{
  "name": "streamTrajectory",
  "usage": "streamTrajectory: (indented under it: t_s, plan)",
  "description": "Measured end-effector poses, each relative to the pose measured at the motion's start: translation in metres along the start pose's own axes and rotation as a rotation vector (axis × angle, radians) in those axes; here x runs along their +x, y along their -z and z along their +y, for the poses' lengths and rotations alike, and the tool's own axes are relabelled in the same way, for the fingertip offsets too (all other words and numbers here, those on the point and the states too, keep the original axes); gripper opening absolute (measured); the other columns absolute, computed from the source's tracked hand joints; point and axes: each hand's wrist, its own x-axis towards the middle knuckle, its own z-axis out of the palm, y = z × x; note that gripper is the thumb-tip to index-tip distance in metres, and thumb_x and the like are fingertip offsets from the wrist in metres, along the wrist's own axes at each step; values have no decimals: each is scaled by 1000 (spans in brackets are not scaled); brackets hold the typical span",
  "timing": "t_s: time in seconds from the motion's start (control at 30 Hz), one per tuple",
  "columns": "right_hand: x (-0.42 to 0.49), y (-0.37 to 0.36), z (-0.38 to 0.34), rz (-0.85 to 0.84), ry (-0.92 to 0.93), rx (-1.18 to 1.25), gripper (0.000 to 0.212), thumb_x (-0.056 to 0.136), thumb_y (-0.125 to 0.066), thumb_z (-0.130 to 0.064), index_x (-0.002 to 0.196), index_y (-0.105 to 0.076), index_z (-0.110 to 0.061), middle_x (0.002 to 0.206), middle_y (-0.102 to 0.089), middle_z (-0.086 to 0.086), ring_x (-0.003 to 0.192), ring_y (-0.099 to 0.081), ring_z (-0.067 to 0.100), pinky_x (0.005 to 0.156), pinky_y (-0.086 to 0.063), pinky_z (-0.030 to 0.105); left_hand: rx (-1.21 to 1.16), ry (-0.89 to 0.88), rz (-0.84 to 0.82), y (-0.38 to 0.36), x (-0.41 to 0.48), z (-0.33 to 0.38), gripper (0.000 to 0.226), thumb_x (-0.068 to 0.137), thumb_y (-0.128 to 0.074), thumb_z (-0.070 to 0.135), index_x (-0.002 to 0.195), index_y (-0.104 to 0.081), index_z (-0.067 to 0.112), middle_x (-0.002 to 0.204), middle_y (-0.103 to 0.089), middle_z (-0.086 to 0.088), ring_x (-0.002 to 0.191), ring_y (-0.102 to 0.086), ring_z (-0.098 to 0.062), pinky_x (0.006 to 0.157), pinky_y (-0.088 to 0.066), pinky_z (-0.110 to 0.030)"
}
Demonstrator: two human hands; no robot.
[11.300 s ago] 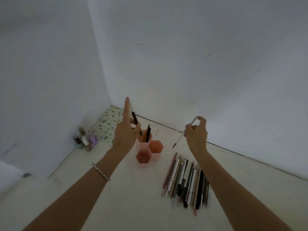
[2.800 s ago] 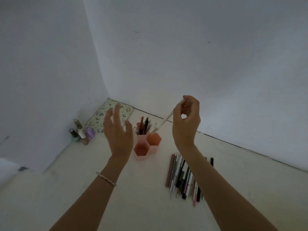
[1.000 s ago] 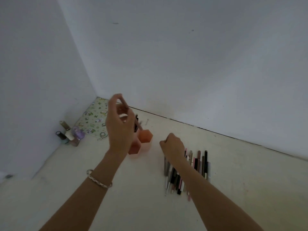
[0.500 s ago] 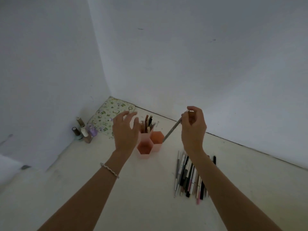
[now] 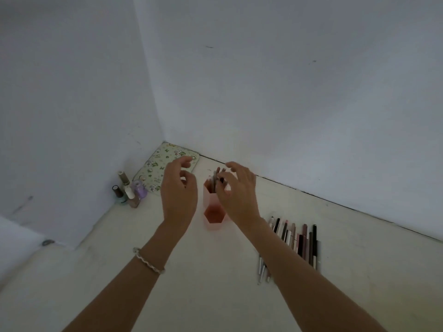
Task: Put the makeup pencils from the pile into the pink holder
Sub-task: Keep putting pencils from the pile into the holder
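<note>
The pink hexagon holder (image 5: 214,214) stands on the white floor between my two hands. Several makeup pencils (image 5: 216,179) stand upright in its back cell; its front cell shows no pencils. My right hand (image 5: 237,191) hovers over the holder's right side, fingers spread next to the pencil tops, and hides the right cell. Just left of the holder my left hand (image 5: 178,192) is raised, fingers apart and empty. The pile of makeup pencils (image 5: 296,238) lies in a row on the floor to the right, partly under my right forearm.
Several nail polish bottles (image 5: 127,192) stand against the left wall. A patterned flat pouch (image 5: 165,170) lies in the corner behind them. Walls close the space at left and back.
Half a second ago my right hand held a grey pencil up to the right of the holder. That hand is now at the holder with fingers spread, and a grey pencil stands among the others.
</note>
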Motion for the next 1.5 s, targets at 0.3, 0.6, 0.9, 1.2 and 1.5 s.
streamTrajectory:
  t_s: [0.3, 0.6, 0.9, 1.2, 1.5]
  plan:
    - [-8, 55, 52, 226, -368, 96, 35, 80, -50, 5, 105, -62, -15, 102, -56, -13, 93, -56, 15, 89, -31, 23, 282, -13, -649, -92, -93, -1, 18, 94, -55, 11, 107, -60, 23, 98, -64, 8, 81, -60, 0, 79, -54, -17]
    - [-47, 96, 97, 187, -530, 118, 29, 86, -49, 4, 96, -65, -19, 96, -65, -9, 97, -61, 18, 88, -48, 31, 744, 95, -853, -138, -132, -19, 23, 101, -42, 18, 123, -47, 14, 122, -54, -5, 108, -58, -21, 87, -48, -31]
    - [-59, 85, 109, 122, -581, 175, 26, 88, -50, 3, 89, -67, -17, 88, -65, -10, 88, -62, 14, 83, -52, 39, 741, 151, -832, -158, -128, -13, 25, 99, -46, 33, 116, -51, 15, 116, -56, -4, 104, -58, -21, 86, -51, -34]
    - [-56, 85, 119, 86, -581, 217, 27, 90, -48, 2, 91, -66, -17, 90, -66, -10, 86, -62, 17, 78, -54, 37, 610, 391, -806, -164, -126, -12, 21, 91, -64, 27, 107, -57, 14, 107, -64, -4, 98, -62, -23, 81, -51, -34]
    - [-43, 59, 137, -260, -546, -204, 23, 91, -47, -8, 106, -64, -10, 96, -67, 3, 100, -52, 21, 82, -42, 28, 39, 226, -405, -119, -94, 19, 35, 91, -67, 20, 122, -55, 28, 82, -62, 13, 77, -63, -1, 68, -53, -16]
